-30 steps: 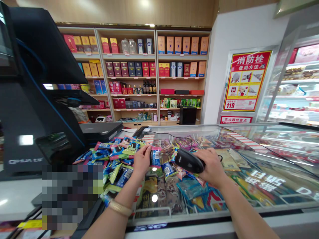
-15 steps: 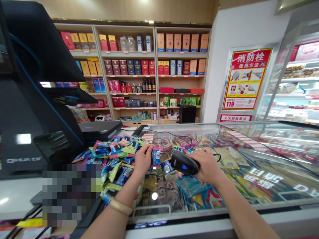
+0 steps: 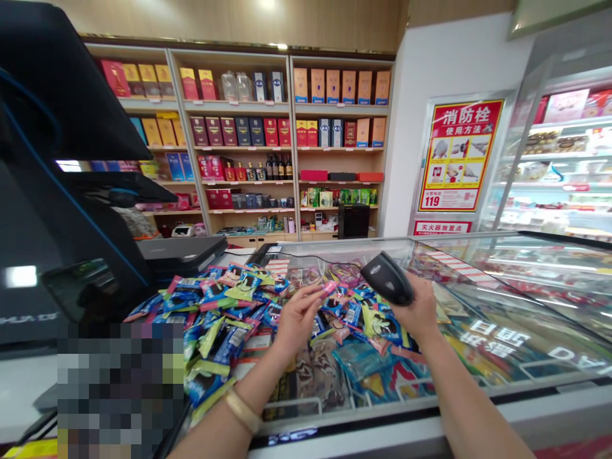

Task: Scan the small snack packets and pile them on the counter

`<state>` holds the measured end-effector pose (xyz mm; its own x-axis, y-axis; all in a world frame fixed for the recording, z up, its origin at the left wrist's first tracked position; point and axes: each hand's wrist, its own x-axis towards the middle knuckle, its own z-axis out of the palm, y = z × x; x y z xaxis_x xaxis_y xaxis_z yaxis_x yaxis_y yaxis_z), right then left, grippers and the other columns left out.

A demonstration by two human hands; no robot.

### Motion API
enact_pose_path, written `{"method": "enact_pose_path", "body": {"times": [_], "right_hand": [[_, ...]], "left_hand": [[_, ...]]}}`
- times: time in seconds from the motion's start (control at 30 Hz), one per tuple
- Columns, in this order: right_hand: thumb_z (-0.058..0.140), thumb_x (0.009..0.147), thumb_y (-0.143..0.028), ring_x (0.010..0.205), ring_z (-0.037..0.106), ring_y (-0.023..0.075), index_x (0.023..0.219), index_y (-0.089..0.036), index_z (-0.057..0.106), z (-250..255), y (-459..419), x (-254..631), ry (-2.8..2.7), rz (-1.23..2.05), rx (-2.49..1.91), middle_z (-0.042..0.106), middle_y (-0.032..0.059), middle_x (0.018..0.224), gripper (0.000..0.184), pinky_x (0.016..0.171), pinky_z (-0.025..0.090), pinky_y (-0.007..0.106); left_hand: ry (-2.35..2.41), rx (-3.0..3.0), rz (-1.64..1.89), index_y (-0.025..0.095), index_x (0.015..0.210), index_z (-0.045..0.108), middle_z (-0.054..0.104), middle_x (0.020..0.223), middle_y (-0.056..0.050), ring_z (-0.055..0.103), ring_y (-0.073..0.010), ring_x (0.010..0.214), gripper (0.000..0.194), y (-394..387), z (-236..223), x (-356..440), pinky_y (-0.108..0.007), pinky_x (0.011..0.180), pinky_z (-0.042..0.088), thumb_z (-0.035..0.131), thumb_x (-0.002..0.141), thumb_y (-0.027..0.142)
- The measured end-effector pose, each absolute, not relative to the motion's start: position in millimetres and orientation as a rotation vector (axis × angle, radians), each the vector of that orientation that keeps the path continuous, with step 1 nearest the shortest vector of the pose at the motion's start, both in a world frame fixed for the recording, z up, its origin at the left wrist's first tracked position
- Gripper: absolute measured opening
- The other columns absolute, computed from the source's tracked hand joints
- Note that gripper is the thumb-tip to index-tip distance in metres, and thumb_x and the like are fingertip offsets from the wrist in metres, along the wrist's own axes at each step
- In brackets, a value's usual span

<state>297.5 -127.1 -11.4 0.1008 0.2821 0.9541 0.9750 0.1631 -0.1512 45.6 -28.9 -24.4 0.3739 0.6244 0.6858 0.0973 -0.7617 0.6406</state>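
My right hand is closed round a black handheld barcode scanner, held up above a heap of small snack packets in blue, green and pink wrappers. The heap lies on the glass lid of a chest freezer. My left hand, with a gold bracelet at the wrist, is over the middle of the heap. Its fingertips pinch a small pink-edged packet just left of the scanner's head.
A black till terminal with screens stands at the left, and a flat black unit behind the heap. The scanner's cable runs over the glass. Shelves of boxed goods fill the back wall. A red poster and a chilled display case are at the right.
My right hand has lifted the scanner up and to the right. My left hand has let the blue packet go, moved right and taken a pink-edged one. The view has shifted right.
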Motion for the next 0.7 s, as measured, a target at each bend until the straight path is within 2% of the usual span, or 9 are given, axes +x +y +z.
{"method": "enact_pose_path", "body": {"times": [0.1,0.2,0.33,0.4,0.47,0.57,0.7], "right_hand": [[0.056,0.073,-0.030,0.074,0.058,0.0227,0.085,-0.022,0.060,-12,-127,296,-1.413,-0.828,-1.338,0.064,0.0034,0.076,0.014,0.069,0.037,0.034],[0.057,0.072,-0.029,0.074,0.058,0.0221,0.083,-0.022,0.060,-12,-126,294,-1.449,-0.820,-1.346,0.063,0.0029,0.075,0.014,0.069,0.036,0.033],[0.057,0.070,-0.029,0.075,0.059,0.0226,0.084,-0.022,0.061,-14,-125,295,-1.445,-0.819,-1.338,0.064,0.0031,0.076,0.016,0.070,0.036,0.034],[0.056,0.070,-0.029,0.075,0.060,0.0229,0.084,-0.022,0.061,-14,-124,296,-1.436,-0.829,-1.336,0.065,0.0034,0.077,0.016,0.069,0.037,0.034],[0.056,0.071,-0.029,0.074,0.060,0.0228,0.084,-0.022,0.060,-14,-124,296,-1.440,-0.843,-1.333,0.065,0.0033,0.076,0.016,0.068,0.036,0.034],[0.055,0.071,-0.028,0.073,0.060,0.0226,0.086,-0.021,0.061,-13,-124,295,-1.460,-0.850,-1.332,0.065,0.0036,0.076,0.018,0.068,0.036,0.034],[0.054,0.069,-0.026,0.075,0.060,0.0226,0.088,-0.022,0.061,-12,-125,294,-1.474,-0.820,-1.358,0.065,0.0037,0.077,0.020,0.069,0.036,0.033]], "left_hand": [[0.493,2.374,1.073,0.025,0.116,0.070,0.065,0.127,-0.008,0.060,-0.0213,0.118,0.034,-39,-29,54,-0.040,0.103,0.047,0.046,0.091,0.025],[0.472,2.534,0.815,0.030,0.136,0.054,0.052,0.143,-0.005,0.048,-0.0208,0.133,0.046,-46,-27,55,-0.042,0.111,0.038,0.044,0.092,0.022],[0.610,2.733,0.800,0.031,0.147,0.036,0.039,0.153,-0.008,0.038,-0.0243,0.139,0.060,-48,-15,45,-0.046,0.110,0.037,0.052,0.089,0.027],[0.854,2.796,0.886,0.030,0.147,0.037,0.041,0.152,-0.010,0.039,-0.0269,0.138,0.067,-46,-8,37,-0.048,0.109,0.035,0.058,0.083,0.026],[1.149,2.815,0.876,0.029,0.142,0.045,0.049,0.145,-0.010,0.043,-0.0286,0.133,0.069,-41,-1,26,-0.049,0.109,0.032,0.060,0.076,0.018],[1.439,2.799,0.644,0.029,0.133,0.055,0.058,0.136,-0.008,0.047,-0.0286,0.129,0.069,-33,6,6,-0.051,0.109,0.030,0.055,0.068,0.007],[1.558,2.766,0.322,0.028,0.132,0.055,0.056,0.139,-0.008,0.045,-0.0272,0.132,0.074,-24,7,-13,-0.053,0.111,0.026,0.048,0.064,-0.001]]}}
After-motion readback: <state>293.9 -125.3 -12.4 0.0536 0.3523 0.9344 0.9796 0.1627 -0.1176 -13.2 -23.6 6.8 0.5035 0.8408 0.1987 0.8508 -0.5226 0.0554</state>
